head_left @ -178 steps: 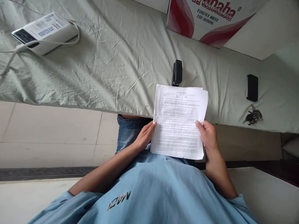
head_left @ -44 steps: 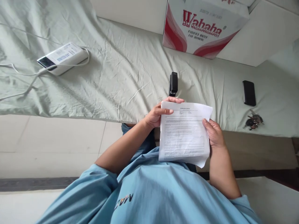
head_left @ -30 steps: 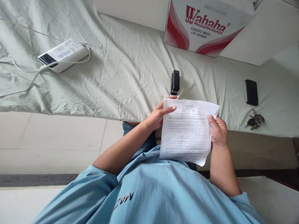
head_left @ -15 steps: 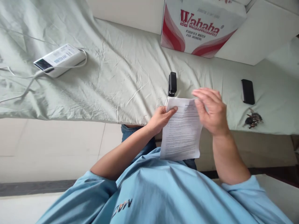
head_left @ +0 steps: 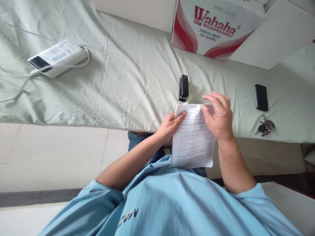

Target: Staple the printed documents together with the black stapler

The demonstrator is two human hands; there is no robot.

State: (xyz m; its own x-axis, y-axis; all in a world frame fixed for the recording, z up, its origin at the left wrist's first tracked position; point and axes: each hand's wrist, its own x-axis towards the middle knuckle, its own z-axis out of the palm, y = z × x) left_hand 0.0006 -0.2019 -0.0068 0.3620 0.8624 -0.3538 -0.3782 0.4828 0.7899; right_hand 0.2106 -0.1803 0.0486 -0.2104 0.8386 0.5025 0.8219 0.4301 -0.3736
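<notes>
Printed sheets of paper point(head_left: 193, 141) slant from the table's near edge down toward my blue shirt. My left hand point(head_left: 171, 124) grips them at their upper left, its thumb on top and its fingers beneath. Over the upper right corner is my right hand point(head_left: 219, 114), its fingers apart and bent, the thumb against or just above the page. Whether that thumb touches the paper I cannot tell. A black stapler point(head_left: 183, 88) lies on the cloth just beyond the top edge of the sheets.
A green-grey cloth point(head_left: 137, 75) covers the table. At the back stands a Wahaha water carton point(head_left: 216, 29). A white power bank point(head_left: 59, 59) with a cable lies left. To the right are a black phone point(head_left: 261, 97) and a bunch of keys point(head_left: 265, 127).
My right hand has moved left and slightly down, closer over the corner of the paper. My left hand keeps its hold on the sheets. The view has shifted slightly.
</notes>
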